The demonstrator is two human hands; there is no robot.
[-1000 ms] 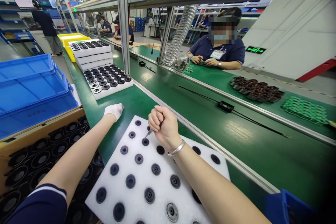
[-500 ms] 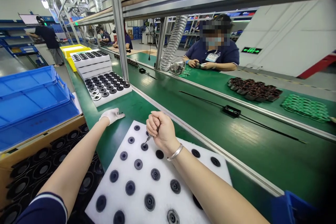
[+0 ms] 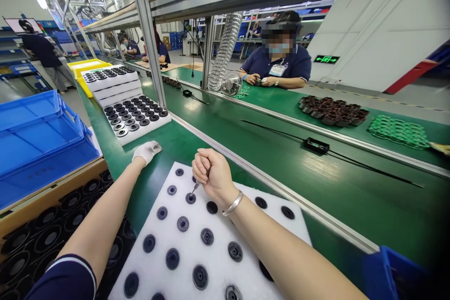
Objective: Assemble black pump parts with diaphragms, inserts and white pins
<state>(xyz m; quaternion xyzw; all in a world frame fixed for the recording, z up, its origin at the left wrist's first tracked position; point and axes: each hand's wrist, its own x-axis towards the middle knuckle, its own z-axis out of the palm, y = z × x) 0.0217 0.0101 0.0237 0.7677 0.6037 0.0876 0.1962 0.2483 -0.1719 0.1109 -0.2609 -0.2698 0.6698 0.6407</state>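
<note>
My right hand (image 3: 213,173) is closed in a fist round a screwdriver-like tool (image 3: 195,188) with a dark handle and thin metal shaft. Its tip meets a black round part (image 3: 191,198) set in a white foam tray (image 3: 225,248). Several more such parts sit in rows in that foam; my forearm covers some. Beyond the tray's left corner, just over the green bench, is my left hand (image 3: 146,151) in a white glove. Its fingers are bent together, greyish at the tips; what they hold, if anything, I cannot make out.
Stacked foam trays of black discs (image 3: 133,115) stand farther along the bench. Blue crates (image 3: 42,145) and a carton of black rings (image 3: 45,218) are at left. A metal post (image 3: 149,42) rises ahead. On the conveyor lies a black box with cables (image 3: 316,145); a co-worker (image 3: 277,63) sits opposite.
The view has turned slightly right. The black box has moved a little right along the conveyor. My left fingers have curled in; the tool tip stays at the same round part.
</note>
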